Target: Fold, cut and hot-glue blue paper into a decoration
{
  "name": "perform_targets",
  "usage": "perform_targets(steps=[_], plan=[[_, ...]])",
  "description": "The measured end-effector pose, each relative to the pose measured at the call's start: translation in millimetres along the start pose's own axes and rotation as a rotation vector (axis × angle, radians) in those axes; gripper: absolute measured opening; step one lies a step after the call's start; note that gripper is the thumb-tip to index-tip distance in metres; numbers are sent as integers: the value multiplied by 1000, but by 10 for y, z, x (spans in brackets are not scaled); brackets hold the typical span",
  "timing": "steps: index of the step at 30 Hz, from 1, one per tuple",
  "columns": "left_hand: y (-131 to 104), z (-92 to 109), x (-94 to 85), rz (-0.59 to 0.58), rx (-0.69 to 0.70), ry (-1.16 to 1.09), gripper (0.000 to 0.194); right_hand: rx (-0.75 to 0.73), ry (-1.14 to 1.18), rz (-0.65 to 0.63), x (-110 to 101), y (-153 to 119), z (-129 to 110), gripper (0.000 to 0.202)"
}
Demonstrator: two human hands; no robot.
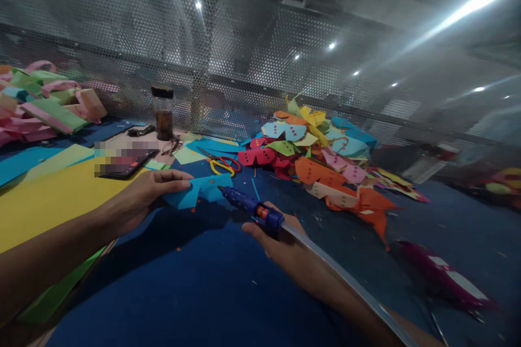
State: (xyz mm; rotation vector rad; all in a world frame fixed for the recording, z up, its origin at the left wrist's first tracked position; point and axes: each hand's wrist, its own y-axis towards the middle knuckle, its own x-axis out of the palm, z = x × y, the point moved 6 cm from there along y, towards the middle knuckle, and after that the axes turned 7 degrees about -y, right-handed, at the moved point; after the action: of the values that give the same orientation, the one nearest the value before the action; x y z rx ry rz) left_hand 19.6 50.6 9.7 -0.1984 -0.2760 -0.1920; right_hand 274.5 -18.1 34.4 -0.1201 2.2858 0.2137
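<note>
Between the thumb and fingers of my left hand (152, 195) is a blue paper cutout (207, 187), held above the dark blue table. My right hand (280, 241) is wrapped round a dark blue glue gun (248, 203), its nozzle close to the cutout's right end. I cannot tell whether nozzle and paper touch. A long clear glue stick (325, 260) sticks out of the gun's back and runs along my right forearm. Just beyond the cutout lie scissors (223, 164) with yellow and red handles.
A heap of coloured paper butterfly shapes (313, 168) covers the back right. Pink and green paper strips (52, 100) are piled at far left. Near the perforated metal screen (244, 49) stand a jar (164, 114) and a phone (128, 164). A purple pouch (443, 274) lies at right.
</note>
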Motion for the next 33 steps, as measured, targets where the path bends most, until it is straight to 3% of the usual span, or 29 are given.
perform_targets(steps=[6, 14, 25, 33], plan=[[8, -15, -32, 11, -24, -14, 24, 62, 87, -40, 71, 31, 113, 46], [13, -15, -45, 4, -11, -3, 31, 76, 248, -121, 74, 72, 24, 47], [79, 229, -381, 249, 201, -69, 36, 111, 177, -143, 118, 190, 112, 42], [127, 221, -438, 239, 210, -83, 39, 61, 67, -295, 284, 466, 116, 37]])
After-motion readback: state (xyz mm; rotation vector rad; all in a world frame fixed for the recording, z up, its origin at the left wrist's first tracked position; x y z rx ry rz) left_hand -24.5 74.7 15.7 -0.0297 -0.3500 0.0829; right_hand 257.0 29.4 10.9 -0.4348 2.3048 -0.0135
